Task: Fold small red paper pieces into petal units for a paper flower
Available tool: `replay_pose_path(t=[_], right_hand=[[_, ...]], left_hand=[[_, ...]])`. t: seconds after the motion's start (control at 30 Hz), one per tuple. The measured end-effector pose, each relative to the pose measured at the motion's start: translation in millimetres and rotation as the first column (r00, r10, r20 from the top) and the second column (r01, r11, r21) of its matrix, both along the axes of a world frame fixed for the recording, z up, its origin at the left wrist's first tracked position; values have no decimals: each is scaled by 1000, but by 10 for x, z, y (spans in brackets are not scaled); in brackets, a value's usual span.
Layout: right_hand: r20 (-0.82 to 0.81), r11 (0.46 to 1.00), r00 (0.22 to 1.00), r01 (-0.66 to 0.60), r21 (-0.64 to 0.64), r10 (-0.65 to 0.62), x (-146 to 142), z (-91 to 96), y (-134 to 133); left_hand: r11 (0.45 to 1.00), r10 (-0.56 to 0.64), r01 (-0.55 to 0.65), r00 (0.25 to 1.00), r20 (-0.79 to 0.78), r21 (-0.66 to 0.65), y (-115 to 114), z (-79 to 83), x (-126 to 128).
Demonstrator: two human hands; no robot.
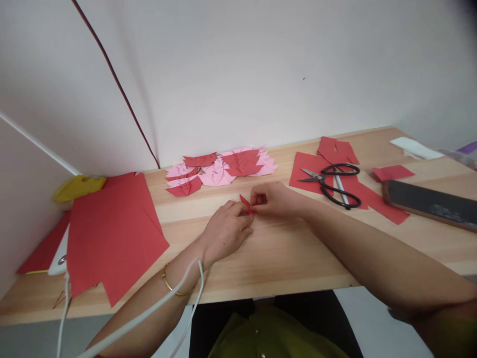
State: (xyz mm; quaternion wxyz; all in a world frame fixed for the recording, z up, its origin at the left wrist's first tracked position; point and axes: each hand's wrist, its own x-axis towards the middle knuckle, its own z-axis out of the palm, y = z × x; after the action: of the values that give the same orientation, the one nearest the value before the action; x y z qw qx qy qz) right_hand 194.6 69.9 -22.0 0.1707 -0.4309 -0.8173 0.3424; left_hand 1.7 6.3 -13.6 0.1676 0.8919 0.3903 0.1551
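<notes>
A small piece of folded red paper [245, 202] is pinched between my two hands, just above the middle of the wooden table. My left hand [229, 228] has its fingers closed on the paper's lower left side. From the right, my right hand [271, 200] grips the same piece with curled fingers. Much of the paper is hidden behind the fingers. Beyond my hands, by the wall, lie red cut-paper pieces [244, 162] and pink cut-paper pieces [216, 172] with jagged edges. Black-handled scissors [341, 171] rest half open to the right on red paper.
Large red sheets [115, 233] cover the table's left side, near a yellow object [82, 189]. Red scraps [387, 204], a white pen-like stick [341, 190] and a dark phone [432, 201] lie at right. A white cable [149, 309] crosses over my left forearm.
</notes>
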Motion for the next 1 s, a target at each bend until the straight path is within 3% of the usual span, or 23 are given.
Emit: replay_pose_path(t=[0.17,0.4,0.57,0.83,1.0], right_hand=[[97,996,995,15,87,-24,-52,-22,-32],[87,999,996,-30,14,29,9,-24,33],[120,996,993,-20,84,10,-27,25,-33],[102,999,995,-9,34,5,-11,-45,40],[118,997,993,5,79,-14,-36,-14,-9]], left_hand=[[1000,-15,16,997,-71,9,-1,10,-1],[999,-23,26,991,-134,20,7,25,-5],[1000,-19,22,989,-144,20,1,22,-9],[1000,-9,11,982,-186,12,-6,43,-7],[1000,-18,22,982,-186,16,-6,57,-3]])
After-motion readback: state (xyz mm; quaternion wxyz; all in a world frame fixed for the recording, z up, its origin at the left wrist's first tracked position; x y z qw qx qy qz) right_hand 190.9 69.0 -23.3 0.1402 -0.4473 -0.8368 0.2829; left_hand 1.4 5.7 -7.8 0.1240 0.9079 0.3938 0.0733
